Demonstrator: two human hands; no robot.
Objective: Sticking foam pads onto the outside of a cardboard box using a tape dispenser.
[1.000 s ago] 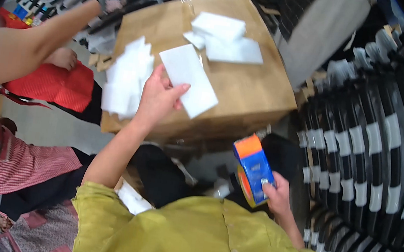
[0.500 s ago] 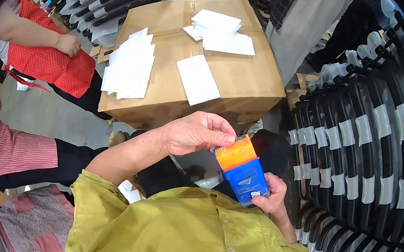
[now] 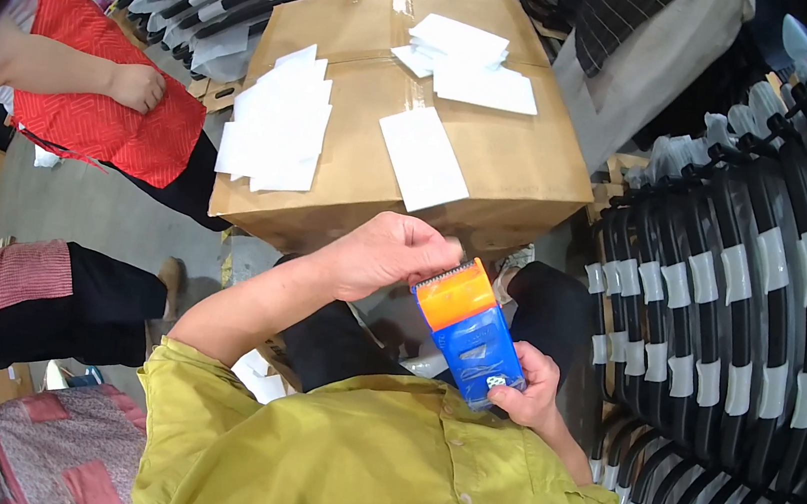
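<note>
My right hand (image 3: 530, 384) grips the lower end of a blue and orange tape dispenser (image 3: 474, 346), tilted in front of my chest. Its orange top ends in a row of serrated teeth. Thumb and fingers pinched, my left hand (image 3: 398, 256) is right by those teeth; whatever lies between the fingertips is too small or hidden to make out. Just beyond my hands stands a large cardboard box (image 3: 359, 121). On it lie a single white card (image 3: 423, 159), a fanned stack of white cards (image 3: 278, 126) at the left and a looser pile (image 3: 476, 70) at the far right.
Racks of black curved frames with white wrapping (image 3: 723, 271) stand close on my right, with more at the far left. People are at my left, one in a red apron (image 3: 130, 103), another in a pink checked top (image 3: 6, 289). Another person's grey trousers (image 3: 647, 70) show beyond the box.
The dispenser has shifted slightly left and its teeth show more plainly. My left fingers have moved a little up and left along its orange end. The whole view has swung slightly left.
</note>
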